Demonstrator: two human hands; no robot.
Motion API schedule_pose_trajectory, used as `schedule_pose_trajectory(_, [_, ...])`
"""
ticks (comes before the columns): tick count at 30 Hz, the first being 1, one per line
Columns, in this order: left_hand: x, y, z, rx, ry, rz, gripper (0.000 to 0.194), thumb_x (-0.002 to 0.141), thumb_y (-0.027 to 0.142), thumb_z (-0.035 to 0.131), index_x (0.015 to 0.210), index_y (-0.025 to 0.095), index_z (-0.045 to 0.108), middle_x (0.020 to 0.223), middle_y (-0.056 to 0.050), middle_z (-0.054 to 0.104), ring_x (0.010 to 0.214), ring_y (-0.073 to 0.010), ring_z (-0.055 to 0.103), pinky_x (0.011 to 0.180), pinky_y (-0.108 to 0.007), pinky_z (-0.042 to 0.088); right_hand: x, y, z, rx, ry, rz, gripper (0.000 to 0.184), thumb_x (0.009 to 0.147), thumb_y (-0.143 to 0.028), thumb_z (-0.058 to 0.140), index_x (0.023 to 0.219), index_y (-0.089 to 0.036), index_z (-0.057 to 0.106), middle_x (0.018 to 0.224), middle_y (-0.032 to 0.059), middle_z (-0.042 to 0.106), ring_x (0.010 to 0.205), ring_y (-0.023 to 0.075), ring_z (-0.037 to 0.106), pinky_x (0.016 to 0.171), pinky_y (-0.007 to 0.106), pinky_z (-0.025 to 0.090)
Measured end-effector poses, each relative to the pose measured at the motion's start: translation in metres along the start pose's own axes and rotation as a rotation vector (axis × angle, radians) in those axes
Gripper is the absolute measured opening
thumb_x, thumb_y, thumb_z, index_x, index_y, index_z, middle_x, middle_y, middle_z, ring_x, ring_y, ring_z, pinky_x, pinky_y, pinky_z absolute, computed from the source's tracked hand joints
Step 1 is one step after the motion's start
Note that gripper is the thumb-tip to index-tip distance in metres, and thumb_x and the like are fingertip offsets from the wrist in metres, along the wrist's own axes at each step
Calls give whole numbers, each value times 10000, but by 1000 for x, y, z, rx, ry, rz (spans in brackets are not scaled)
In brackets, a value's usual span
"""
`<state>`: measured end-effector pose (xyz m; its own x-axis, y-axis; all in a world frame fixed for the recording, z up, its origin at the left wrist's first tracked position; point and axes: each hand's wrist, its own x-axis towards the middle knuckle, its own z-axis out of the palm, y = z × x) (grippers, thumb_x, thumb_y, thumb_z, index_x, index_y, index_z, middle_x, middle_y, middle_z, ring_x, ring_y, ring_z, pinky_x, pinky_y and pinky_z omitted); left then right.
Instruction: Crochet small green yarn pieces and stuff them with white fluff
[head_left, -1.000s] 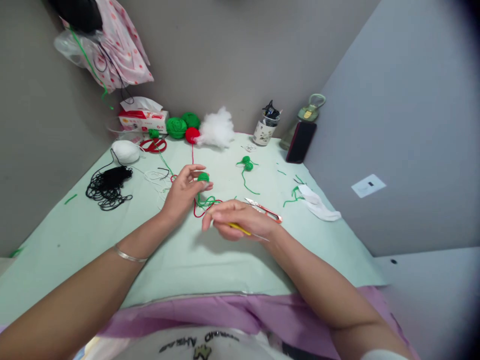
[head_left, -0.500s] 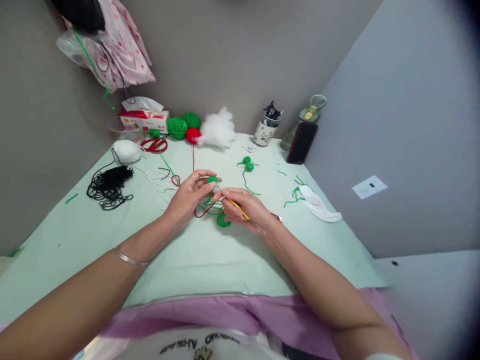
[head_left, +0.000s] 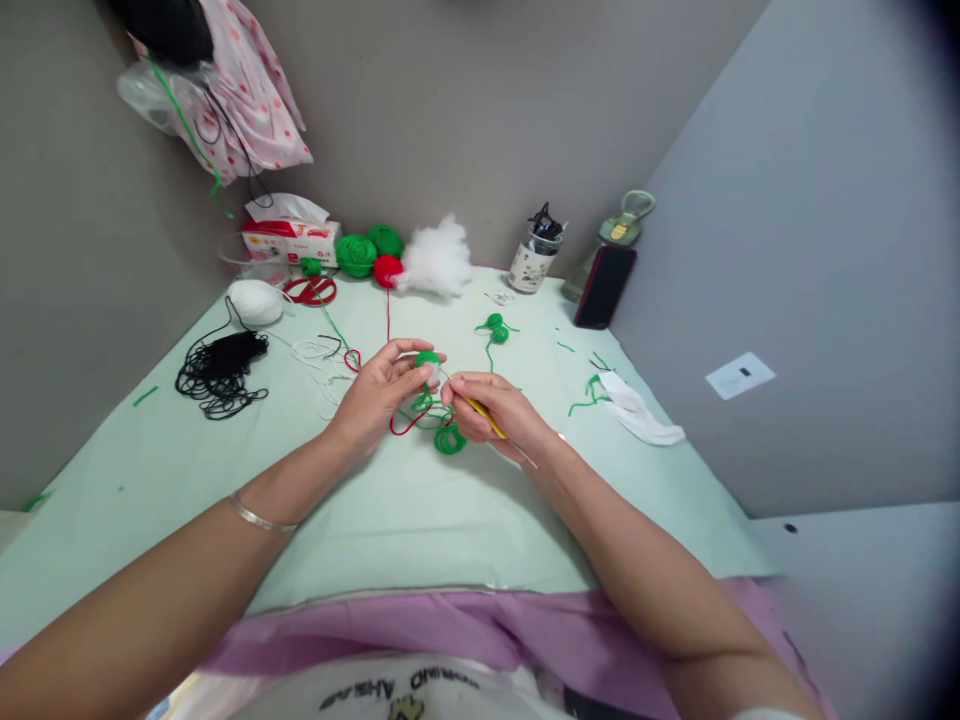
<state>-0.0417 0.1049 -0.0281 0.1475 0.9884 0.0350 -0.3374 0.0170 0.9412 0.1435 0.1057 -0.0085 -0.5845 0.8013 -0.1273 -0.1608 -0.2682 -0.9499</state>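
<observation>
Between the thumb and fingers of my left hand [head_left: 385, 388] is a small green crocheted piece [head_left: 428, 358] with white stuffing [head_left: 433, 375] showing at its near side. My right hand [head_left: 491, 408] grips a crochet hook [head_left: 486, 418] by its yellow handle. The hook's thin metal tip points at the green piece, a little apart from the stuffing. Below the hands, a loose coil of green yarn [head_left: 450, 439] lies on the table, with a loop of red yarn [head_left: 405, 427] beside it.
Black yarn [head_left: 225, 370], a white yarn ball [head_left: 255, 301] and red scissors [head_left: 311, 291] lie left. At the back are a tissue box [head_left: 292, 243], green yarn balls [head_left: 356, 256], fluffy stuffing [head_left: 436, 258], a cup [head_left: 535, 260] and a phone [head_left: 604, 287]. Small green balls [head_left: 496, 327] lie beyond my right hand.
My right hand has drawn slightly right, and the hook's tip has come away from the white stuffing. My left hand still holds the green piece in about the same place.
</observation>
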Motion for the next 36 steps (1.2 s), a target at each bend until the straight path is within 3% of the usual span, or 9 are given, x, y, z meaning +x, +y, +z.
schedule_pose_trajectory(10, [-2,3,6,-58,21,-44,289,816,308,843,1044,207,697,1063,-54,805,694,-118,684,747,-294,580,-1,2,2,-74,-22,23,277,953,-387,604,797,-167,665,402,-102,446,377,63,255,459,233,232])
schedule_pose_trajectory(16, [0,7,0,-69,81,-53,319,774,250,847,1042,195,684,1073,-59,808,730,-116,692,745,-277,575,-7,-2,-3,-250,-186,56,291,993,-378,605,820,-156,681,422,-99,443,438,69,306,510,231,252])
schedule_pose_trajectory(23, [-1,-1,2,19,68,9,356,741,252,864,1041,187,685,1030,-57,813,697,-128,698,774,-317,561,-1,1,-6,-29,-75,14,268,981,-333,601,804,-154,694,399,-92,451,378,58,264,444,219,225])
schedule_pose_trajectory(36, [1,-10,1,126,114,140,309,747,255,861,966,217,646,943,-11,772,789,-149,688,829,-329,532,0,2,3,78,-9,41,221,944,-320,588,806,-165,663,411,-114,382,358,57,196,398,218,177])
